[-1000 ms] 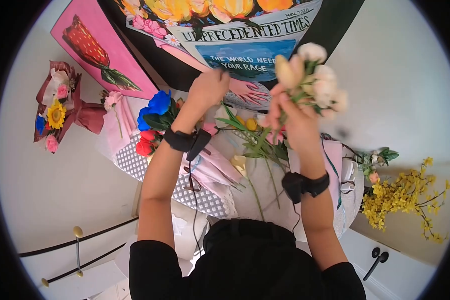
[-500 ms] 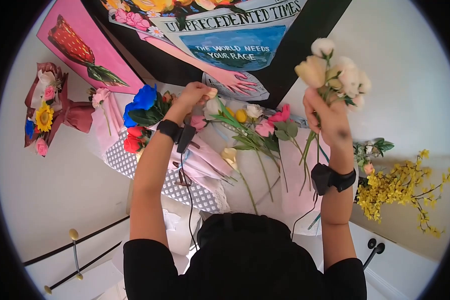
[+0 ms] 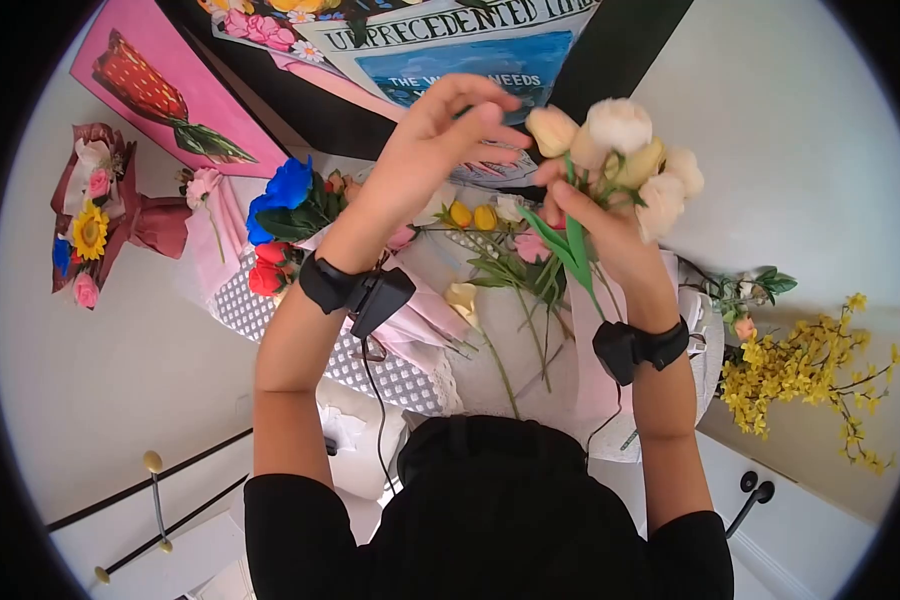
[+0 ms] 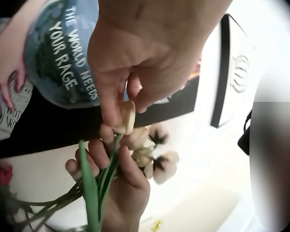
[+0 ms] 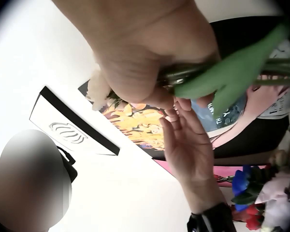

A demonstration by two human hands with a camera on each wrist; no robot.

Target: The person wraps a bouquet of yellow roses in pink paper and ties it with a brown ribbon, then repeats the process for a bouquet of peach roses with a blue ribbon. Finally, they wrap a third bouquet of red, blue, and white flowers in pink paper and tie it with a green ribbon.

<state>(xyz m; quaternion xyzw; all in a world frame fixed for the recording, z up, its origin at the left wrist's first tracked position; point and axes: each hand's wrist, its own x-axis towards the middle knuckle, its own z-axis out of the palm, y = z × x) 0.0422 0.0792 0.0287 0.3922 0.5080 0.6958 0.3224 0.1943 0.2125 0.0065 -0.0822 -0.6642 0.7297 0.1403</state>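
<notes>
My right hand grips a bunch of pale artificial flowers by the stems, raised over the table. A cream-peach tulip stands at the left of the bunch, its green leaves hanging below the fingers. My left hand is raised beside it, with fingers stretched towards the tulip. Seen from the left wrist, the thumb and fingertips overlap the tulip head. The right wrist view shows the left palm facing up with its fingers fairly straight. The right palm hides most stems.
Loose flowers, among them a cream rose and yellow tulips, lie on the table. Blue flowers and pink wrapping are at left. Paintings lean behind. Yellow blossom branches stand at right.
My left hand has come up from the table flowers to the bunch, and a tulip with long green leaves now shows there. The right hand has moved left with the bunch.
</notes>
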